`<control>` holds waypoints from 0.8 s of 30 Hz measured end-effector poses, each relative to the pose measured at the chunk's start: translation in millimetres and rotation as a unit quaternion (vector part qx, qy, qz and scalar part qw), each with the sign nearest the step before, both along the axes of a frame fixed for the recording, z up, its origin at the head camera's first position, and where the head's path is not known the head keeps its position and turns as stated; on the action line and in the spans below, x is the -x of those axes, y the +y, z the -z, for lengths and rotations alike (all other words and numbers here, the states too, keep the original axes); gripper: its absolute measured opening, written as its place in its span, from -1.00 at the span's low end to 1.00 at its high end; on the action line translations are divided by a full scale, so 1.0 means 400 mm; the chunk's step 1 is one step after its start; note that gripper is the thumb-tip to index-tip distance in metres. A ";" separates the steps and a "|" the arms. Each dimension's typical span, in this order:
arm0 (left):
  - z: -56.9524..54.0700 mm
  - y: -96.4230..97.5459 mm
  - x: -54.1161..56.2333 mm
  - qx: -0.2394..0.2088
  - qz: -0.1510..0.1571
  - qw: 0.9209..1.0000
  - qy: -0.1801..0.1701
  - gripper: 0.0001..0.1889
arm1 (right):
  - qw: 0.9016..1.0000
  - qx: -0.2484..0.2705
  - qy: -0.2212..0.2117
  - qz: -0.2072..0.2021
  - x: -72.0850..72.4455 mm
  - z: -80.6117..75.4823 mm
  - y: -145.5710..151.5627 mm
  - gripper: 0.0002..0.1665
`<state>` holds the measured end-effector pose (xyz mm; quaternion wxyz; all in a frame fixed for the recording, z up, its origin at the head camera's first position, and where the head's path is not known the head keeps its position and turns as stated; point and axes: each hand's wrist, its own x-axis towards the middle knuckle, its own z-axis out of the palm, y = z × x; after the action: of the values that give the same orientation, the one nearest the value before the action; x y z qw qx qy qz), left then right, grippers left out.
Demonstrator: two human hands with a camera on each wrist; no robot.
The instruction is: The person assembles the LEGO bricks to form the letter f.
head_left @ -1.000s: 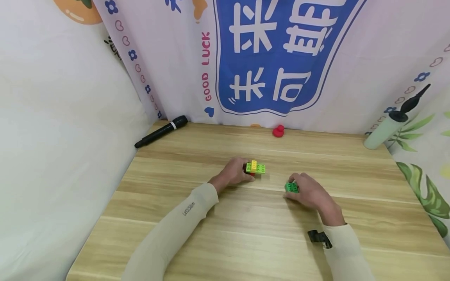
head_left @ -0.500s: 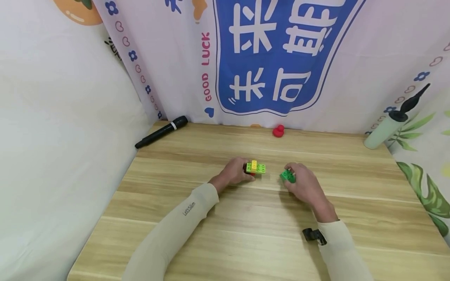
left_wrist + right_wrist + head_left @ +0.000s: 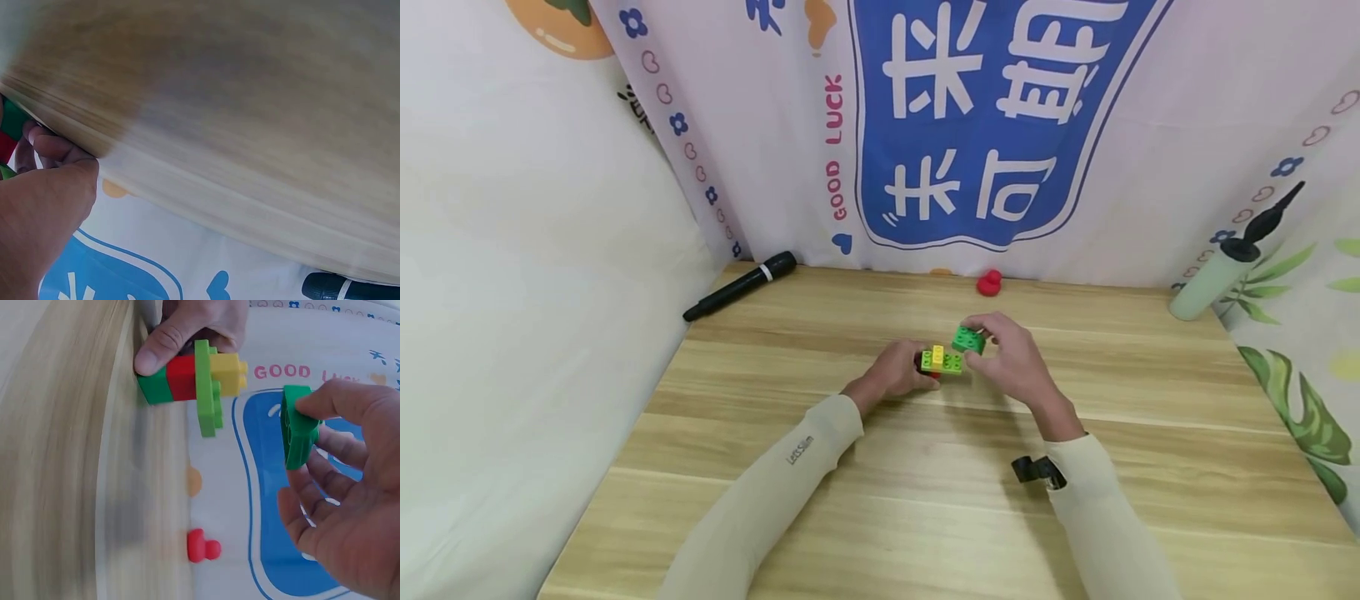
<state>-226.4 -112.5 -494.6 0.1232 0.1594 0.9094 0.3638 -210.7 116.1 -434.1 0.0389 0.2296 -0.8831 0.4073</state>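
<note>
My left hand (image 3: 898, 367) holds the base of a small stack of toy building blocks on the table. From the right wrist side, the stack shows a green block (image 3: 156, 389) at the bottom, a red block (image 3: 181, 378), a light green plate (image 3: 205, 400) and a yellow block (image 3: 224, 375) on top. My left thumb lies against the bottom block. In my right hand (image 3: 1011, 358), thumb and fingers pinch another green block (image 3: 967, 339), raised above the table just right of and beyond the stack, apart from it. The left wrist view catches only the stack's edge.
A red rounded object (image 3: 989, 283) stands at the table's back edge. A black microphone (image 3: 741, 286) lies at the back left. At the back right is a pale green cylinder (image 3: 1213, 279) with a black nozzle. Printed cloth (image 3: 790, 150) hangs behind the wooden table (image 3: 880, 533).
My right hand has lifted the green block and carried it left and away from me, close to the stack. The left hand keeps its hold on the stack. The head view shifts slightly.
</note>
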 end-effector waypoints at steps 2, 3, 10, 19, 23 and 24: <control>0.001 -0.002 0.001 0.001 0.003 1.000 0.006 -0.48 | 1.000 0.010 -0.011 -0.017 0.008 0.004 -0.015 -0.55; 0.001 -0.003 0.002 0.002 0.004 1.000 0.009 -0.51 | 0.999 0.016 -0.017 -0.025 0.012 0.006 -0.022 -0.55; 0.005 -0.004 0.001 0.001 0.011 1.000 0.020 -0.66 | 0.996 0.036 -0.058 -0.064 0.033 0.033 -0.045 -0.57; 0.001 -0.003 0.000 -0.005 0.006 1.000 0.017 -0.66 | 0.993 0.032 -0.076 -0.087 0.052 0.040 -0.036 -0.54; 0.000 -0.005 -0.001 -0.007 0.006 1.000 0.014 -0.68 | 0.992 0.034 -0.075 -0.096 0.057 0.040 -0.028 -0.54; -0.001 -0.005 -0.001 -0.006 0.006 1.000 0.015 -0.68 | 0.992 0.034 -0.075 -0.096 0.057 0.038 -0.027 -0.54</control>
<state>-226.0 -114.4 -494.3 0.1103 0.1708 0.9081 0.3661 -233.6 105.4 -449.5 -0.0586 0.2810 -0.8429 0.4552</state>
